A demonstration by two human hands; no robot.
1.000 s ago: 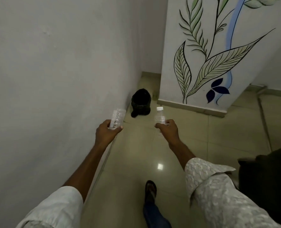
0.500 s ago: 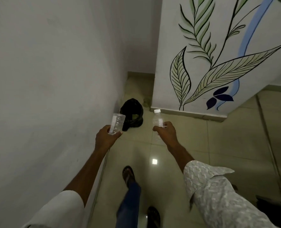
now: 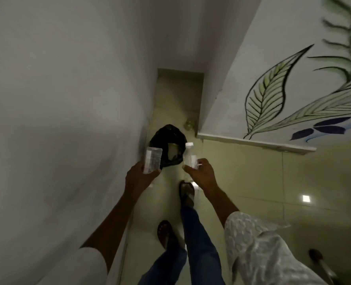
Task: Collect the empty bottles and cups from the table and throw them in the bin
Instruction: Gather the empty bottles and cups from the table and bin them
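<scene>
My left hand [image 3: 139, 177] grips a clear ribbed plastic cup [image 3: 153, 162], held upright. My right hand [image 3: 201, 173] holds a small clear bottle [image 3: 190, 156] with a white cap, also upright. Just beyond both hands, a bin lined with a black bag [image 3: 167, 138] stands on the floor against the left wall, its mouth open with some pale rubbish visible inside. The cup and bottle are in front of the bin's near rim, one on each side.
A plain white wall [image 3: 57, 120] runs close on the left. A wall with a painted leaf mural [image 3: 273, 95] juts out on the right, leaving a narrow tiled passage. A small greenish object [image 3: 190, 123] lies behind the bin. My sandalled feet [image 3: 187, 192] stand on glossy tiles.
I have walked forward, so the bin is now much closer and directly beyond my hands. The view tilted further down. Both hands still hold their items.
</scene>
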